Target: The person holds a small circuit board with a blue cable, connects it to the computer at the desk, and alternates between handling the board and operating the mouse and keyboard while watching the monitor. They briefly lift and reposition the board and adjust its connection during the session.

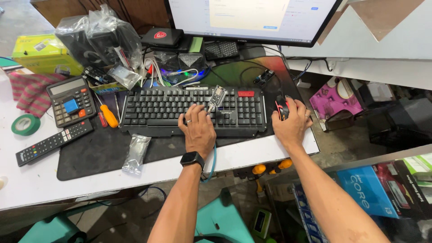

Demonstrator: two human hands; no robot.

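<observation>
My left hand (pixel 198 128) rests on the black keyboard (pixel 157 108) and pinches a small circuit board (pixel 217 96) between its fingertips, held upright over the keys. A thin blue cable (pixel 212 162) runs down from under that hand past the desk edge. A black smartwatch is on that wrist. My right hand (pixel 292 123) lies over a black and red computer mouse (pixel 281 108) at the right end of the dark desk mat (pixel 99 150).
A monitor (pixel 252 18) stands behind the keyboard. Left of it lie a calculator (pixel 71 100), a remote control (pixel 54 141), an orange-handled screwdriver (pixel 108 114), a green tape roll (pixel 25 124), a clear plastic bag (pixel 135 153) and bagged speakers (pixel 96 38). Boxes fill shelves at the right.
</observation>
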